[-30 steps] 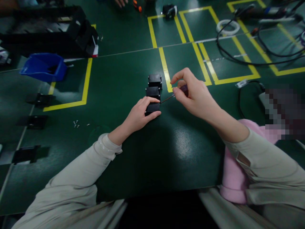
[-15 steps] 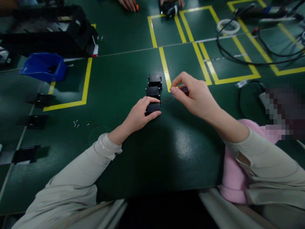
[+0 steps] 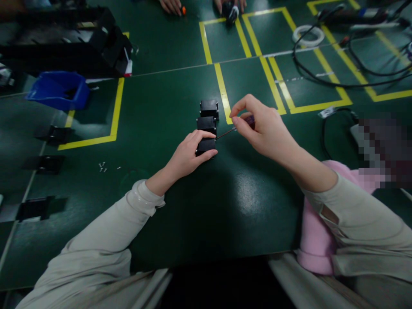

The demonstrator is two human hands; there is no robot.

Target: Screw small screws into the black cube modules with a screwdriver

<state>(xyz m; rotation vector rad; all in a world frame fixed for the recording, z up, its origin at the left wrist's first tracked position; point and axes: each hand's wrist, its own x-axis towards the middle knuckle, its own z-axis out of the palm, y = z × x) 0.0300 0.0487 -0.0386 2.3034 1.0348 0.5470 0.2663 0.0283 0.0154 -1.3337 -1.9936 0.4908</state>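
Observation:
Three small black boxes stand in a row on the green table: the far one (image 3: 209,107), the middle one (image 3: 206,123) and the nearest one (image 3: 206,146). My left hand (image 3: 188,153) is closed round the nearest box, thumb on its front and fingers over its top. My right hand (image 3: 262,128) pinches the purple handle of a thin screwdriver (image 3: 228,132), whose shaft slants down-left with its tip at the upper right edge of the held box.
A blue bin (image 3: 58,90) and black parts (image 3: 48,164) lie at the left, with loose screws (image 3: 103,166) nearby. Cables (image 3: 325,77) and a white ring (image 3: 307,35) sit far right. Another person's hands (image 3: 172,5) work at the far edge. A pink cloth (image 3: 317,231) lies under my right arm.
My right fingers have shifted slightly on the screwdriver handle. My left hand and the boxes have stayed put. The other person's hands at the far edge have moved.

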